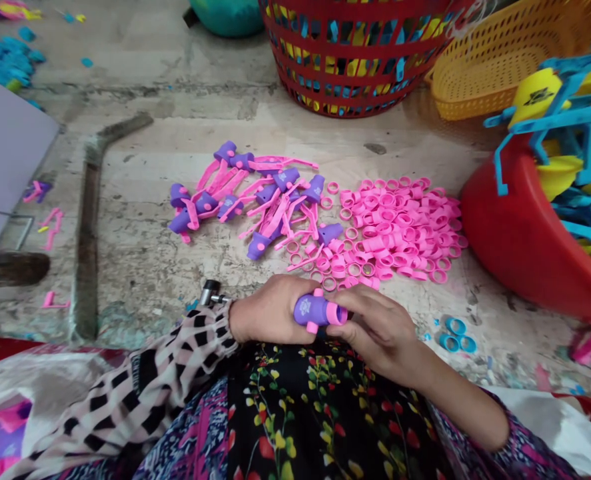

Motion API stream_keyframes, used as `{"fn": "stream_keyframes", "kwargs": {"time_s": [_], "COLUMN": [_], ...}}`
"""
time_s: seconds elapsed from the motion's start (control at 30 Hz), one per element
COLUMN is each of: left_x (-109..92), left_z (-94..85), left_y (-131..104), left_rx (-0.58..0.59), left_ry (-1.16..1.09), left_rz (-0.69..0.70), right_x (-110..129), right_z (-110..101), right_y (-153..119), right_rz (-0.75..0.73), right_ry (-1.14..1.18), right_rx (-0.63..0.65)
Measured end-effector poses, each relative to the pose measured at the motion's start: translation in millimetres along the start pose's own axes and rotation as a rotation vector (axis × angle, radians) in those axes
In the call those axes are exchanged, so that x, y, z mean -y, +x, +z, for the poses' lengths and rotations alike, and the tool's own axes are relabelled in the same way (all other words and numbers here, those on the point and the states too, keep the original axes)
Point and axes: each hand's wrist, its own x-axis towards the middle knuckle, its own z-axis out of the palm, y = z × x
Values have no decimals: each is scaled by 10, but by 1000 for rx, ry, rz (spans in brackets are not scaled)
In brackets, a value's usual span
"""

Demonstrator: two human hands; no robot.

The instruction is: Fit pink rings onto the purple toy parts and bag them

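My left hand [272,310] is closed around a purple plastic piece [309,311] with a pale printed mark and pink pegs on its sides. At the open end of that piece sits a pink ring [333,313]. The thumb and fingers of my right hand [385,327] pinch this ring from the right. Just beyond my hands lies a heap of pink rings [400,230]. To its left are several purple pieces [258,245] joined to long pink arms [275,213], loosely piled on the floor.
A red basin [505,220] full of blue and yellow parts stands at right. Behind are a red basket [355,100] and an orange basket [455,93]. Blue rings [456,326] lie near my right forearm. A bent metal bar [89,233] rests at left.
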Motion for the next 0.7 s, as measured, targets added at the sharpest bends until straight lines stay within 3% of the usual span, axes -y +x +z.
{"fn": "stream_keyframes", "kwargs": {"time_s": [0.7], "left_x": [18], "left_z": [28], "left_y": [2], "left_rx": [-9], "left_ry": [57], "left_rz": [-8], "right_x": [-26], "right_z": [2], "right_y": [0], "right_rz": [26], "right_ry": [17], "right_rx": [-11]}}
